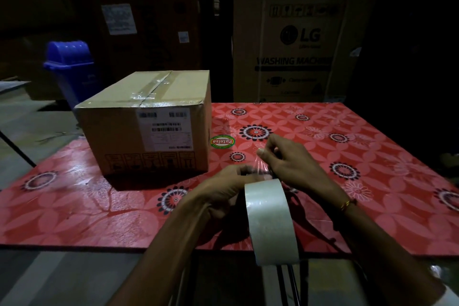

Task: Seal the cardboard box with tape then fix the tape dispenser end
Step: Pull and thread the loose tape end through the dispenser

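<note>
Brown matt cardboard box (146, 126): shiny clear tape strip along top seam, white paper label on front. Pale translucent tape roll (272, 221): smooth, slight sheen. Red flower-patterned table cover (347, 146): glossy, plastic-looking, reflecting light. Blue plastic bin (70, 67): smooth.

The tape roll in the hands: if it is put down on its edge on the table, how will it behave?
The tape roll is a round, narrow ring, so it would probably roll or fall flat. The glossy red table cover looks smooth, so it may slide. The loose clear end at the right hand looks floppy and likely sticks to itself.
</note>
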Demonstrator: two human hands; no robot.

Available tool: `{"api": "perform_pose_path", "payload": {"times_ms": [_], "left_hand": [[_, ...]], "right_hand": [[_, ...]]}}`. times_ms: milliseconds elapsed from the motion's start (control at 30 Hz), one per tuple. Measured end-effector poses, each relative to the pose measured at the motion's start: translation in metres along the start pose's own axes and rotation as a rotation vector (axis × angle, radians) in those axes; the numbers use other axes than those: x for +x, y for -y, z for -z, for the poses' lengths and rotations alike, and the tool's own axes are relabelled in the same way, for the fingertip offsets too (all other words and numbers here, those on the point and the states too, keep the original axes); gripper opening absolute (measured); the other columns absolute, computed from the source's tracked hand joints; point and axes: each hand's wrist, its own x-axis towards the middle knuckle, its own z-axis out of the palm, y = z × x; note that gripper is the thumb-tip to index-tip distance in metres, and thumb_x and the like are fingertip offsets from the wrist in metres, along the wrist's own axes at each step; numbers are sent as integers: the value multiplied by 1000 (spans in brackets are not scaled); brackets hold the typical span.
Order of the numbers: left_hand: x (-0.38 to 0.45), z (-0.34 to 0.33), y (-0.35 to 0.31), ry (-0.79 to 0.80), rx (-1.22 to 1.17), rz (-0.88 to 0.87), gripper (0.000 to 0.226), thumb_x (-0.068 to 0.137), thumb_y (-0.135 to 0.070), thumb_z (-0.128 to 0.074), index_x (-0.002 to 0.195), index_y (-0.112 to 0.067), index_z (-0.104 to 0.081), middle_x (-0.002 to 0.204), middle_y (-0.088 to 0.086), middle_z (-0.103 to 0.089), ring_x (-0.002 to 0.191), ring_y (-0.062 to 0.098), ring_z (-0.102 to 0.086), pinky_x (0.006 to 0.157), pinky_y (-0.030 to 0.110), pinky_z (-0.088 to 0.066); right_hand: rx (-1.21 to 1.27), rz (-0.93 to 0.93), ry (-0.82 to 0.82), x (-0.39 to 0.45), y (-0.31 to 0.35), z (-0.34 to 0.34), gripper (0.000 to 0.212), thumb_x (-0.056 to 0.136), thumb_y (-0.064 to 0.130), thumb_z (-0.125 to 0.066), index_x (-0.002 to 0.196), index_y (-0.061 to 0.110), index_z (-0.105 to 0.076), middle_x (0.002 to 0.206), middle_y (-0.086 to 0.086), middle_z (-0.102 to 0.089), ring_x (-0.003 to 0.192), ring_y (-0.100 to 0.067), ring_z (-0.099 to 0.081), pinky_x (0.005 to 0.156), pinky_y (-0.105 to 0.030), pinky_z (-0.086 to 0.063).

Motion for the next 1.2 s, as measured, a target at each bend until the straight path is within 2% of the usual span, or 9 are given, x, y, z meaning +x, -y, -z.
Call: {"api": "perform_pose_path", "payload": {"times_ms": [200,333,433,567,667,833,967,1100,1200], "left_hand": [[-1,-1,1,9,5,-6,58,79,-19,-79,127,6,-57,129,35,-57,106,37,-60,102,51,-45],[-2,-2,-3,-123,63,-2,57,83,-47,-71,125,-13,-54,113,15,-63,86,23,-65,73,36,-54],[3,5,-9,-208,11,-41,44,91,-37,-64,120,-5,-57,111,12,-63,77,17,-67,50,23,-53],[11,4,-7,-212,11,-112,9,94,-10,-61,98,-2,-60,91,13,-68,63,10,-68,51,18,-51],[18,6,-1,-255,17,-158,6,95,-7,-58,89,-5,-59,87,15,-68,72,17,-69,60,26,-55],[20,5,7,-300,45,-238,16,97,-10,-56,100,5,-60,92,19,-67,74,18,-67,62,27,-55],[21,0,8,-302,38,-257,17,97,-11,-56,99,6,-59,82,12,-69,69,13,-68,58,24,-54],[21,-5,6,-336,40,-256,12,96,-11,-58,85,-5,-58,69,3,-61,52,5,-59,49,21,-47],[21,-6,3,-384,-7,-272,10,94,-7,-59,85,-4,-57,65,3,-60,46,3,-58,45,19,-47]], "right_hand": [[62,-23,110,8,-3,10,20,97,33,-56,88,15,-55,80,-7,-66,72,-23,-62,71,-47,-56],[99,-71,161,11,-10,12,20,99,36,-52,91,18,-56,88,-10,-71,83,-29,-70,77,-48,-58],[96,-132,187,16,-15,12,22,99,38,-50,93,17,-55,91,-11,-71,81,-27,-70,62,-35,-55],[118,-164,216,18,-18,12,24,99,37,-51,95,14,-56,91,-11,-70,73,-19,-67,56,-25,-48],[213,-223,234,19,-20,13,29,96,43,-56,94,15,-57,90,-10,-72,64,-14,-64,56,-25,-48],[494,-291,303,19,-25,21,53,77,47,-75,108,6,-59,97,-12,-78,86,-29,-73,80,-43,-58],[616,-257,305,16,-34,21,62,69,46,-78,117,10,-61,114,-12,-73,113,-29,-67,105,-52,-48],[809,-294,272,10,-40,20,76,67,60,-75,128,18,-57,125,-11,-66,108,-34,-70,87,-44,-58],[886,-311,135,-1,-41,12,47,83,40,-71,115,6,-62,120,-15,-69,96,-28,-73,70,-33,-59]]}}
